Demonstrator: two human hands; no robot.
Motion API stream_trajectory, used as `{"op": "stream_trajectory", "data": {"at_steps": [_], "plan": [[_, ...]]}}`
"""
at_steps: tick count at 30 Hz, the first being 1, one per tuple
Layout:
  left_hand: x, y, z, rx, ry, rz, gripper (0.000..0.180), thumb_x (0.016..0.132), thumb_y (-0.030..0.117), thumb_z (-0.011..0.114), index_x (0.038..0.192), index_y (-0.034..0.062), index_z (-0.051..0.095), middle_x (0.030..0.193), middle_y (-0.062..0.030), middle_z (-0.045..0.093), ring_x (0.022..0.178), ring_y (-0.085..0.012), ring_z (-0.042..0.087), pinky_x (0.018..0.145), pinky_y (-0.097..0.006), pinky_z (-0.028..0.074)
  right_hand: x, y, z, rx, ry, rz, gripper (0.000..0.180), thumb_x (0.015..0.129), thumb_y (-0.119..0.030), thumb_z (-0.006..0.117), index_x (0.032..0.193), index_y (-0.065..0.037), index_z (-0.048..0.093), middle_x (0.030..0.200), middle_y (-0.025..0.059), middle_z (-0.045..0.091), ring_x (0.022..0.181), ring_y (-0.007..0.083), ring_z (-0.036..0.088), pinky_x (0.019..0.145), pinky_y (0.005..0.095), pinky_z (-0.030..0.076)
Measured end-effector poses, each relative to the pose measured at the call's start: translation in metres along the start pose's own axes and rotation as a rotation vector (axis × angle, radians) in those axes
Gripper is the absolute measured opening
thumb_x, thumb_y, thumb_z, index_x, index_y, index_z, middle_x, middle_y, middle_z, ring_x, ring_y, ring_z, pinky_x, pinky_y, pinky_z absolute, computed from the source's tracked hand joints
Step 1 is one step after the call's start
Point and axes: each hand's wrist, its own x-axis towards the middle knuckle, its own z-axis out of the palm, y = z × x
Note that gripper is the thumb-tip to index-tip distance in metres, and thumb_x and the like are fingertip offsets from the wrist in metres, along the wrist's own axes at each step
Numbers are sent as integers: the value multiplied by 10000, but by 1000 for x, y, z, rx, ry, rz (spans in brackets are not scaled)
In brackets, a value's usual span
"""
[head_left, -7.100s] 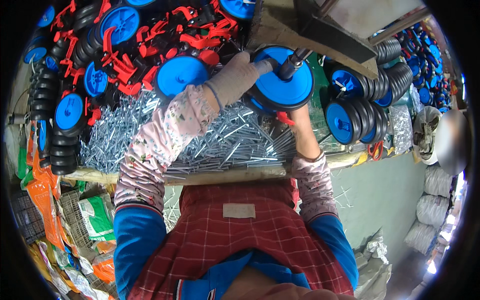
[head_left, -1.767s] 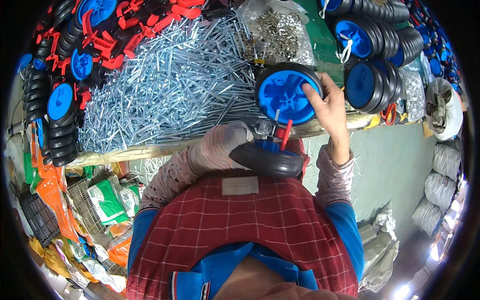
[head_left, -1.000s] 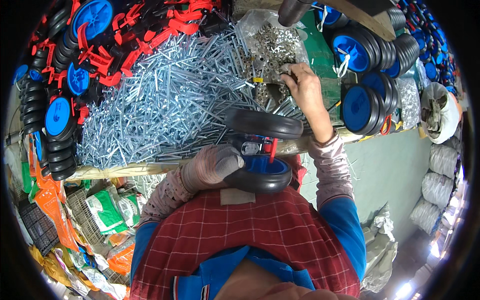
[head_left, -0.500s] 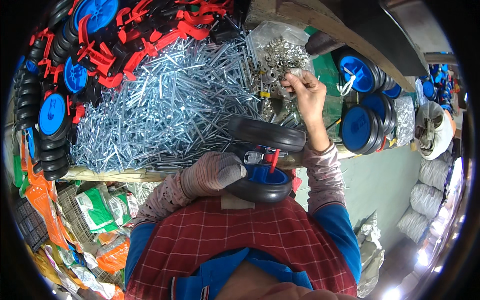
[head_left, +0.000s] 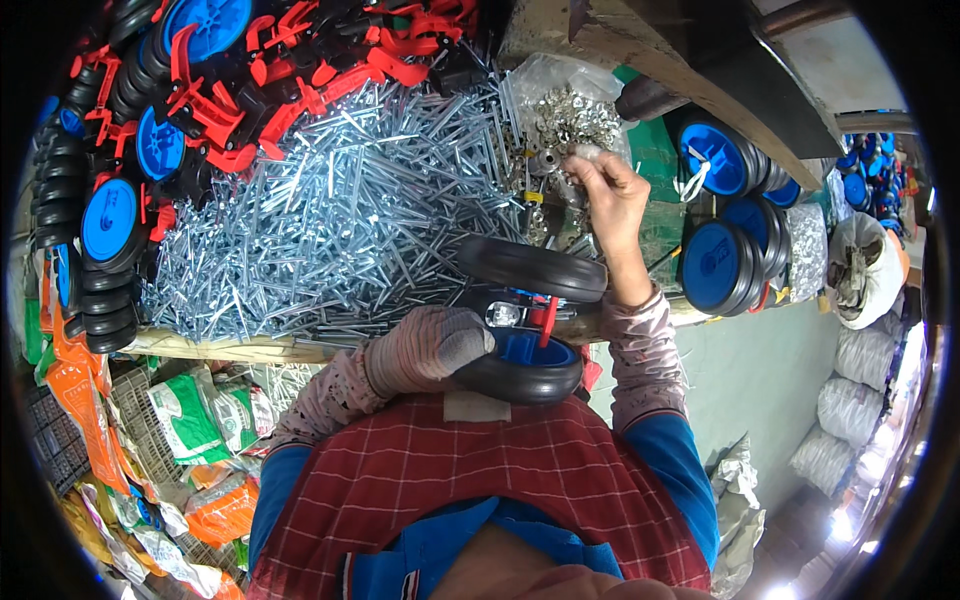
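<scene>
My left hand (head_left: pixel 430 347), in a striped knit glove, is closed on a wheel assembly at the bench edge. Its near black-tyred wheel (head_left: pixel 535 382) has a blue hub and leans against my apron. The far wheel (head_left: pixel 528 268) lies over the edge of the bolt pile, and a red bracket (head_left: pixel 550 318) stands between the two. My right hand (head_left: pixel 615 195) reaches to small metal nuts or washers (head_left: pixel 575 115) on clear plastic. Thumb and forefinger are pinched together there; what they hold, if anything, is too small to make out.
A wide heap of long silvery bolts (head_left: pixel 340 210) covers the bench. Red and black brackets (head_left: pixel 215 110) and blue-hubbed wheels (head_left: pixel 108 220) are piled at the left. More wheels (head_left: pixel 715 265) stand at the right, under a wooden beam (head_left: pixel 700 80). Plastic bags (head_left: pixel 190 415) lie lower left.
My right hand has shifted very slightly at the small metal parts, its fingers still pinched. The view has moved a little. My left hand keeps its hold on the wheel assembly.
</scene>
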Motion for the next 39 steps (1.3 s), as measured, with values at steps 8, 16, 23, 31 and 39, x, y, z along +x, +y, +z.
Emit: {"op": "stream_trajectory", "data": {"at_steps": [8, 16, 23, 31, 39], "plan": [[-11, -6, 9, -73, -10, -2, 385, 723, 45, 726, 1073, 50, 565, 866, -119, 628, 709, -304, 657, 576, -373, 541, 46, -2, 4, -605, -196, -459, 138, 792, -125, 733, 914, -63, 739, 913, 127, 697, 888, 325, 658, 774, 413, 536], [-7, 2, -1, -34, 15, 8, 419, 726, 49, 728, 1105, 48, 551, 877, -130, 631, 733, -314, 661, 597, -385, 549, 44, -3, 2, -547, -118, -249, 223, 757, -119, 793, 918, 7, 704, 856, 175, 675, 724, 330, 662, 665, 366, 502], [-4, 2, -2, -61, -12, -36, 422, 733, 57, 727, 1111, 56, 539, 876, -134, 635, 728, -316, 662, 594, -382, 550, 23, -2, -9, 45, -173, 240, 167, 837, -112, 777, 964, -8, 748, 776, 18, 699, 651, 57, 575, 595, 240, 454], [-22, -12, 18, -160, -36, -88, 458, 727, 66, 757, 1120, 54, 522, 858, -125, 622, 698, -320, 655, 563, -386, 540, 10, -12, -5, -101, -197, 118, 203, 917, -110, 672, 1091, -22, 728, 860, 108, 737, 770, 118, 674, 699, 272, 525], [-10, -4, 8, -74, -149, -189, 533, 723, 162, 843, 1132, 50, 521, 908, -130, 638, 762, -328, 668, 658, -382, 556, 8, -31, -15, -209, -227, -30, 242, 1027, -159, 524, 1063, 27, 677, 833, 44, 686, 737, 102, 608, 679, 248, 484]]}}
